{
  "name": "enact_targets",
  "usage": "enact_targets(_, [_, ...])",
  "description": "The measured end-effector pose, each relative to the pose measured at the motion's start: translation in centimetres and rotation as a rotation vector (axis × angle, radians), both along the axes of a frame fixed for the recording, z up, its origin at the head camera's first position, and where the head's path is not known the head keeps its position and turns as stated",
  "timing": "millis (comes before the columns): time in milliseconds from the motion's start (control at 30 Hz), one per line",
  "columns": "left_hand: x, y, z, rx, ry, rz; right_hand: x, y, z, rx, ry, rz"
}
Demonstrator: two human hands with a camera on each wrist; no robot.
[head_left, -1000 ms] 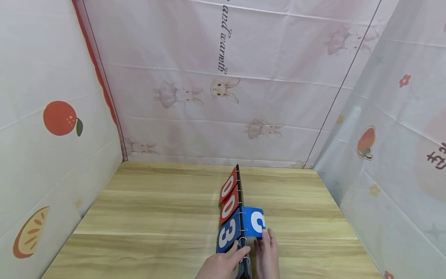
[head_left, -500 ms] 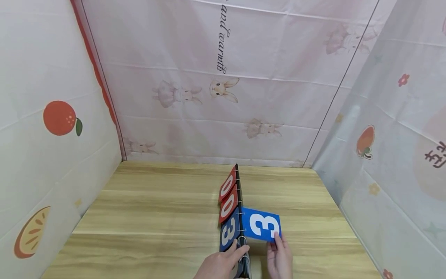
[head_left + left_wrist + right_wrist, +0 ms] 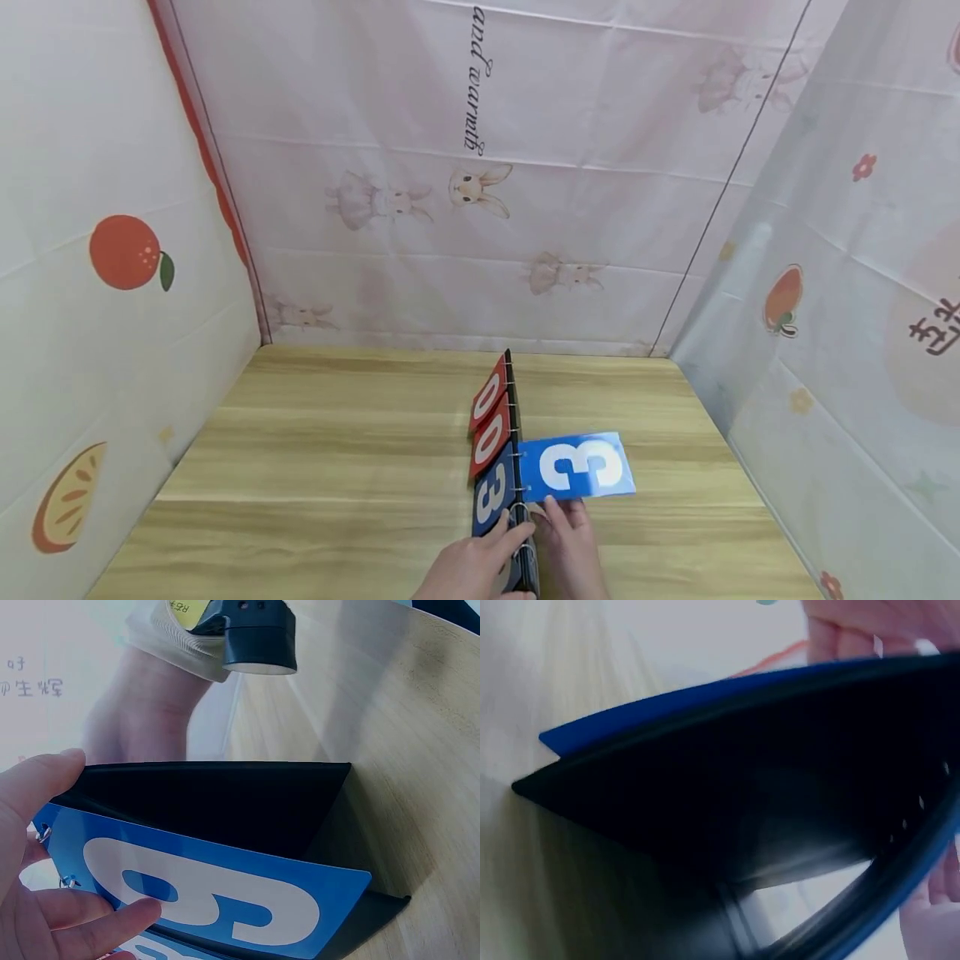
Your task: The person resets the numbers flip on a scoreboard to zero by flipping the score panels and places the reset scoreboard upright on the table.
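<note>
A flip scoreboard (image 3: 517, 475) with ringed number cards stands on the table. Its red cards (image 3: 489, 435) both read 0, and a dark blue card (image 3: 491, 500) beside them reads 3. My left hand (image 3: 472, 562) grips the scoreboard's near end, thumb on the black board and fingers on a blue card (image 3: 202, 881) that looks like a 9. To the right of the spine, a bright blue card (image 3: 577, 467) with a white 3 juts out. My right hand (image 3: 573, 542) lies under that card's near edge with loose fingers; whether they touch it is unclear.
The wood-grain table (image 3: 345, 467) extends on both sides of the scoreboard. Printed fabric walls (image 3: 405, 208) enclose it at the back, left and right. The right wrist view shows the dark folded board (image 3: 742, 772) close up and blurred.
The blue 3 card has swung out to the right and lies straighter. My right hand pinched its outer corner half a second ago and has slid back toward the spine. The left hand stays put.
</note>
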State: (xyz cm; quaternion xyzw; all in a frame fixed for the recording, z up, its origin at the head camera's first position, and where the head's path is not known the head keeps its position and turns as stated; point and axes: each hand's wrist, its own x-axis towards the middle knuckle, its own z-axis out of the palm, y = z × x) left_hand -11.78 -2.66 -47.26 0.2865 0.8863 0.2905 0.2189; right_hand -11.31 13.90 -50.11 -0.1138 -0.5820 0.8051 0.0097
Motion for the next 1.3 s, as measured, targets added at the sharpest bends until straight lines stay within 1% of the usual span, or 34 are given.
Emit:
enact_targets(33, [0.0, 0.0, 0.0, 0.001, 0.011, -0.005, 0.0, -0.4, 0.2, 0.085, 0.006, 0.010])
enact_targets(67, [0.0, -0.1, 0.0, 0.006, 0.030, -0.011, 0.0, -0.7, 0.4, 0.153, 0.031, 0.026])
enact_targets(133, [0.1, -0.2, -0.1, 0.015, 0.085, -0.025, 0.1, -1.2, 0.4, 0.291, 0.125, 0.056])
enact_targets(200, [0.2, -0.5, -0.4, 0.045, 0.155, -0.048, 0.1, -1.5, 0.3, 0.411, 0.243, 0.087])
enact_targets(267, [0.2, -0.7, -0.5, 0.061, 0.198, -0.063, 0.1, -1.7, 0.1, 0.509, 0.326, 0.111])
enact_targets(333, [0.2, -0.7, -0.5, 0.056, 0.200, -0.071, 0.1, -1.7, -0.1, 0.591, 0.356, 0.128])
enact_targets(367, [0.2, -0.8, -0.5, 0.061, 0.217, -0.075, 0.1, -1.7, -0.2, 0.627, 0.368, 0.131])
enact_targets(467, [0.2, -0.7, -0.3, 0.022, 0.172, -0.061, 0.1, -1.6, -0.4, 0.729, 0.368, 0.137])
enact_targets(567, [0.1, -0.7, -0.1, 0.004, 0.150, -0.047, 0.0, -1.5, -0.5, 0.835, 0.410, 0.145])
enact_targets(600, [0.1, -0.8, 0.0, -0.003, 0.136, -0.044, -0.1, -1.5, -0.5, 0.862, 0.413, 0.155])
enact_targets(667, [0.1, -0.8, 0.0, -0.002, 0.147, -0.048, -0.2, -1.4, -0.5, 0.908, 0.437, 0.169])
enact_targets(800, [0.0, -0.7, 0.0, 0.006, 0.220, -0.058, -0.4, -1.1, -0.4, 0.950, 0.484, 0.163])
enact_targets(900, [0.0, -0.6, -0.1, 0.011, 0.255, -0.064, -0.5, -0.9, -0.6, 0.976, 0.523, 0.150])
enact_targets(1067, [0.1, -0.3, -0.1, 0.010, 0.226, -0.069, -0.6, -0.3, -0.8, 1.072, 0.614, 0.158])
enact_targets(1167, [0.1, -0.3, -0.1, 0.013, 0.210, -0.061, -1.0, 0.1, -0.7, 1.152, 0.694, 0.171])
enact_targets(1300, [0.1, -0.3, -0.2, 0.027, 0.185, -0.060, -1.6, 0.5, -0.8, 1.211, 0.792, 0.162])
